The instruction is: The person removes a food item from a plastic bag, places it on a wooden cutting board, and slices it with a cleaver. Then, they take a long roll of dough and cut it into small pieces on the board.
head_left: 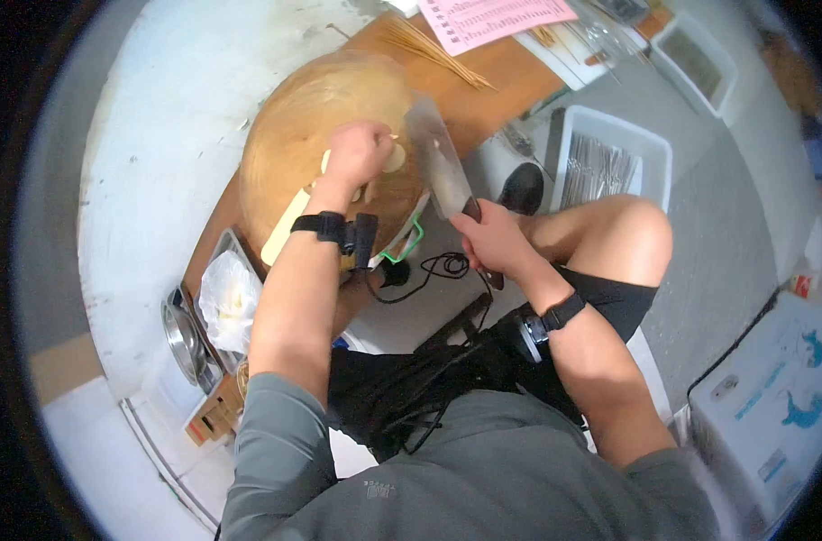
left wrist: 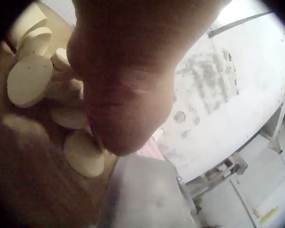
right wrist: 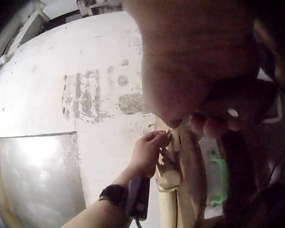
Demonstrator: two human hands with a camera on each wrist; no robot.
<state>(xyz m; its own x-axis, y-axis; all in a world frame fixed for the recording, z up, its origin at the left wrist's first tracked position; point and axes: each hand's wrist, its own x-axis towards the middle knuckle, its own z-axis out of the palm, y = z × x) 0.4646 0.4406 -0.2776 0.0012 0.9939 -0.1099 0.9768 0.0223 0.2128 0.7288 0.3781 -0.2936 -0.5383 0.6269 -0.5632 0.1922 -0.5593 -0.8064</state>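
Note:
My left hand (head_left: 357,151) is over the round wooden chopping board (head_left: 289,117), its fingers curled in around a thin pale slice. More pale oval slices (left wrist: 30,80) lie loose beside it. A long pale yellow roll (head_left: 285,225), its kind not clear, lies on the board by the left wrist. My right hand (head_left: 501,239) grips the dark handle of a cleaver (head_left: 440,167). Its broad blade stands at the board's right edge, apart from the roll. In the left wrist view, the hand's own bulk hides most of its fingertips.
Bamboo skewers (head_left: 429,50) and a pink printed sheet (head_left: 492,20) lie on the wooden table behind the board. A white tub of metal skewers (head_left: 600,171) stands on the right. At left are a plastic bag (head_left: 231,302) and a metal bowl (head_left: 184,334).

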